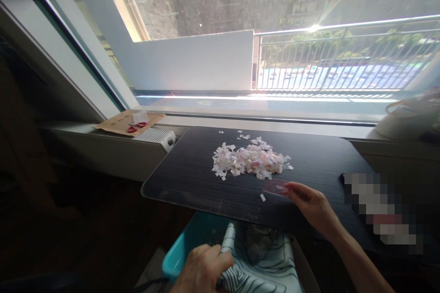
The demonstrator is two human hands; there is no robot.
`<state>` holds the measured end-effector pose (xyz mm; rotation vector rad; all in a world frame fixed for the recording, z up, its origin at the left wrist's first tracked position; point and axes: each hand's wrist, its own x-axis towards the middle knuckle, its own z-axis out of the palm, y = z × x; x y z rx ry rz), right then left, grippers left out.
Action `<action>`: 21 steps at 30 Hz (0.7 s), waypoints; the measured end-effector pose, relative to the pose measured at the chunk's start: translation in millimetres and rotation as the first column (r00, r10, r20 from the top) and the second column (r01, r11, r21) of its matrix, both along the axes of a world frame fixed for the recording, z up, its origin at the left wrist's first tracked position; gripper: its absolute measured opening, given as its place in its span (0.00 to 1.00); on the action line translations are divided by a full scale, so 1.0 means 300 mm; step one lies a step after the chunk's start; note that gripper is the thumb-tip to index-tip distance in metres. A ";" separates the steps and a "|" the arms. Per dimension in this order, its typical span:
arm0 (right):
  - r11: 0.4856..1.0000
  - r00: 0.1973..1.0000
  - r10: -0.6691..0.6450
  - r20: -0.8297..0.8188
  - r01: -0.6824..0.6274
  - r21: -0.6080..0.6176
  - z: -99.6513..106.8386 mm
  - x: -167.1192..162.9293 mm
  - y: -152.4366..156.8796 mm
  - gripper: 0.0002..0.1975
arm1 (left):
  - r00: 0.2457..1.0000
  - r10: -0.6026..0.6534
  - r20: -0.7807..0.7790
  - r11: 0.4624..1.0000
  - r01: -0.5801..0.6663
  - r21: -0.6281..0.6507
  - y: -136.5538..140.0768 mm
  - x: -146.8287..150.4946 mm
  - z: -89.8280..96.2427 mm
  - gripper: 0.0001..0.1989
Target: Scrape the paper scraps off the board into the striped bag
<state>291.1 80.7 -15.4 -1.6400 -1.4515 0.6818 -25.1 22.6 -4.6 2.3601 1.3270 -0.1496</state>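
A heap of small white and pink paper scraps (248,160) lies in the middle of a dark ribbed tabletop (192,169). My right hand (311,203) rests on the table just right of the heap's near edge and holds a small clear pink plastic card (275,187) flat against the surface. One loose scrap (262,197) lies just left of the card. Below the table's front edge, my left hand (202,268) grips the rim of a teal bin (178,249) lined with a white bag with black wavy lines (261,265).
A window sill runs behind the table, with a brown envelope (120,123) carrying small red pieces and a white device (156,136) at the left. A pale rounded object (407,121) stands at the right. A blurred patch (381,210) covers something on the table's right part.
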 end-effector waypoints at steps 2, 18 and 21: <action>1.000 1.000 0.002 -0.002 -0.002 -0.009 0.007 -0.007 -0.006 0.16 | 1.000 -0.012 -0.017 1.000 0.012 0.002 0.004 0.003 -0.005 0.09; 0.972 0.981 0.192 -0.021 -0.193 -0.132 0.050 -0.022 -0.141 0.14 | 0.999 -0.006 0.038 1.000 0.005 0.022 -0.011 0.026 0.036 0.10; 0.976 0.983 0.177 -0.053 -0.182 -0.117 0.053 -0.020 -0.138 0.14 | 0.999 -0.013 0.047 0.999 0.011 0.032 -0.020 0.023 0.034 0.10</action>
